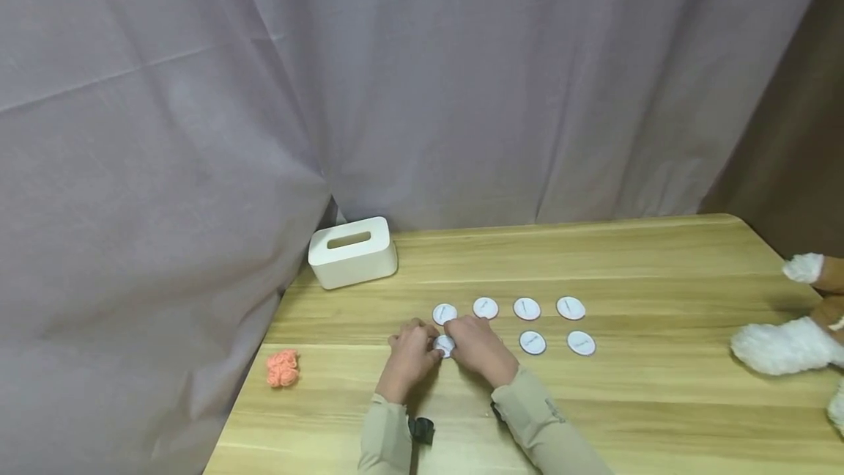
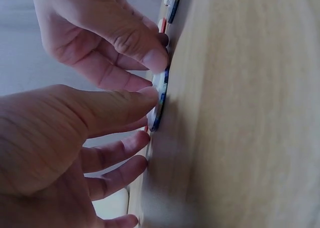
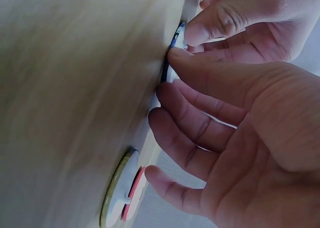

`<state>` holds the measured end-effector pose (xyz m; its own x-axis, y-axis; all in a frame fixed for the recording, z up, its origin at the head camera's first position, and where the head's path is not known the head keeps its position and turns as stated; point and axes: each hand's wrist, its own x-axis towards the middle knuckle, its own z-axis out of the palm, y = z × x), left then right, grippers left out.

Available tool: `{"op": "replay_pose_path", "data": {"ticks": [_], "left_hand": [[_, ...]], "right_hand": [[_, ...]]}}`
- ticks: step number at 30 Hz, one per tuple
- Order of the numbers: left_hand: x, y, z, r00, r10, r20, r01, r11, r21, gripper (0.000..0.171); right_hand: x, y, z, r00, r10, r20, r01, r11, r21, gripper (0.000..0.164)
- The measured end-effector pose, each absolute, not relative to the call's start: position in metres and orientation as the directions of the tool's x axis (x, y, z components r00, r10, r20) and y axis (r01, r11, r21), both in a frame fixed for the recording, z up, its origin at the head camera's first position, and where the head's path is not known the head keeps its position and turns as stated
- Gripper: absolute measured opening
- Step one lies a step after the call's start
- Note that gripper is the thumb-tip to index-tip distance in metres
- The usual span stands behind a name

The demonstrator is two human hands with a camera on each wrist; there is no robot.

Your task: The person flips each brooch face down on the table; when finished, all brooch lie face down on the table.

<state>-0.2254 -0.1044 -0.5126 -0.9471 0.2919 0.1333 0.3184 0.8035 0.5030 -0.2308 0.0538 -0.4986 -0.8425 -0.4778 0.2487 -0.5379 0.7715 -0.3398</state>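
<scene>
My left hand (image 1: pixel 412 354) and right hand (image 1: pixel 475 343) meet at a white round disc (image 1: pixel 445 346) with dark writing on its face. In the left wrist view, both thumbs lie on the near side of this disc (image 2: pixel 158 103), whose edge is dark blue, with fingers curled behind it. The right wrist view shows its dark rim (image 3: pixel 167 63) close to the tabletop, pinched from both sides by thumbs and fingers. Just behind the hands lies another white disc (image 1: pixel 445 314). Part of the front row is covered by my right hand.
More written discs lie in two rows to the right, among them a back-row disc (image 1: pixel 527 308) and a front-row disc (image 1: pixel 581 343). A white tissue box (image 1: pixel 352 262) stands back left. Coral flower-like pieces (image 1: pixel 283 368) sit at left; a plush toy (image 1: pixel 787 347) is at right.
</scene>
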Motion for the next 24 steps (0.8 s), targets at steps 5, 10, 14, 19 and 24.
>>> {"op": "replay_pose_path", "data": {"ticks": [5,10,14,19,24], "left_hand": [[-0.226,-0.107,-0.515,-0.945,0.304,0.118,0.321,0.798,0.510,0.014],[-0.230,-0.111,-0.511,-0.936,0.326,0.134,0.345,0.771,0.535,0.005],[-0.233,-0.115,-0.506,-0.937,0.326,0.122,0.337,0.758,0.558,0.015],[-0.235,-0.121,-0.499,-0.939,0.321,0.122,0.334,0.776,0.534,0.026],[-0.242,-0.126,-0.487,-0.940,0.306,0.151,0.339,0.788,0.514,0.030]], "right_hand": [[-0.232,0.054,-0.500,-0.859,-0.472,0.200,-0.513,0.779,-0.361,0.025],[-0.238,0.060,-0.494,-0.870,-0.468,0.158,-0.490,0.778,-0.393,0.024],[-0.242,0.070,-0.484,-0.882,-0.455,0.121,-0.462,0.786,-0.412,0.009],[-0.243,0.083,-0.472,-0.898,-0.424,0.118,-0.433,0.803,-0.409,0.015],[-0.243,0.094,-0.461,-0.903,-0.407,0.138,-0.428,0.831,-0.355,0.016]]}}
